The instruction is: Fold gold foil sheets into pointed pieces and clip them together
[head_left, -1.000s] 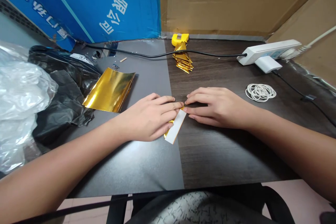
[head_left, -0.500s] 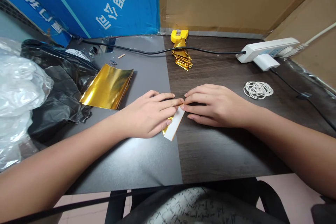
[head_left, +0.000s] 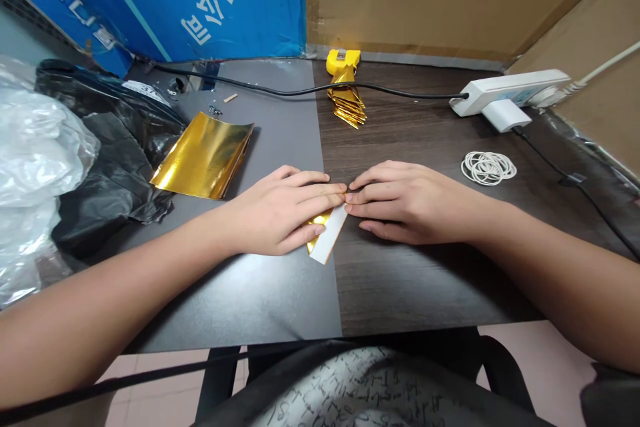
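Observation:
A small folded piece of gold paper point(head_left: 330, 235), with a white strip of its back showing, lies on the table between my hands. My left hand point(head_left: 283, 210) rests flat over its left and upper part, fingers stretched out and pointing right. My right hand point(head_left: 405, 203) touches the paper's upper end with its fingertips, the fingers spread. Part of the paper is hidden under the left fingers. A stack of gold sheets point(head_left: 205, 155) lies beyond my left forearm. Folded gold pieces point(head_left: 347, 103) sit at the back beside a yellow tape measure point(head_left: 343, 61).
White rubber bands point(head_left: 488, 168) lie at the right. Behind them stands a white power strip point(head_left: 515, 91); its black cable point(head_left: 280, 91) crosses the back. Plastic bags point(head_left: 43, 147) crowd the left. Cardboard point(head_left: 410, 0) and a blue panel point(head_left: 150, 0) border the table point(head_left: 390, 293).
The left fingers have shifted slightly up on the paper, so more of its gold side shows. The right fingertips have moved a little. The whole view has shifted slightly.

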`<control>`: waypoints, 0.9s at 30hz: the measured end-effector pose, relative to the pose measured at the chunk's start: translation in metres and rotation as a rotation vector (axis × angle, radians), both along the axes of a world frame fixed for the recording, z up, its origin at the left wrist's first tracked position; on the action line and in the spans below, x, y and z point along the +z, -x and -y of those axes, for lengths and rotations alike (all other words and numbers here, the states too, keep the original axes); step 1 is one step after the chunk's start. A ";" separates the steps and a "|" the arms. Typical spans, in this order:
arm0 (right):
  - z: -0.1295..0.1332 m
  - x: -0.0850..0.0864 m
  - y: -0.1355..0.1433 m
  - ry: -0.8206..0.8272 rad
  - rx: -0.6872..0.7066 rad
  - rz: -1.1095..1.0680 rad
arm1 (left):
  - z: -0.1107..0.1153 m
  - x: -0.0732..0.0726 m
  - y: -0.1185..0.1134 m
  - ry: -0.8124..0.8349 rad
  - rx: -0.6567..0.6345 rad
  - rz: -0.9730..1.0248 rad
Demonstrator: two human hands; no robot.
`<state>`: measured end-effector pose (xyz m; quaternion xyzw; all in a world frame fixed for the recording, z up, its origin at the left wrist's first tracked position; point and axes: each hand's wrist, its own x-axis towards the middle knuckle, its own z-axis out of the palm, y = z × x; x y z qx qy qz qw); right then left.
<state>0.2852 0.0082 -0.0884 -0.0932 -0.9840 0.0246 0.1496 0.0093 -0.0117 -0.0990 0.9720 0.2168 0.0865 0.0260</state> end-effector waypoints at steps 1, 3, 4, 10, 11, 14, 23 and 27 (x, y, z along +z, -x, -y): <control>0.000 0.000 0.000 -0.008 0.003 0.001 | 0.000 0.000 0.000 0.000 -0.005 0.001; 0.001 0.002 0.000 -0.022 0.018 -0.001 | 0.000 0.000 -0.001 -0.005 -0.016 0.002; 0.001 0.002 -0.001 -0.025 0.026 -0.002 | 0.000 0.000 -0.001 -0.005 -0.017 0.003; 0.002 0.002 0.003 -0.041 0.043 -0.047 | 0.000 0.001 -0.001 -0.009 -0.023 0.016; 0.004 0.001 0.004 -0.044 0.053 -0.072 | 0.000 0.001 -0.001 -0.009 -0.025 0.018; 0.016 -0.003 0.011 -0.016 0.108 -0.106 | 0.002 0.002 -0.001 -0.001 -0.039 0.051; 0.072 -0.004 0.026 -0.051 0.173 -0.020 | 0.032 0.005 -0.013 0.124 -0.126 0.093; 0.088 -0.001 0.031 -0.043 0.108 -0.069 | 0.045 0.003 -0.020 0.090 -0.107 0.108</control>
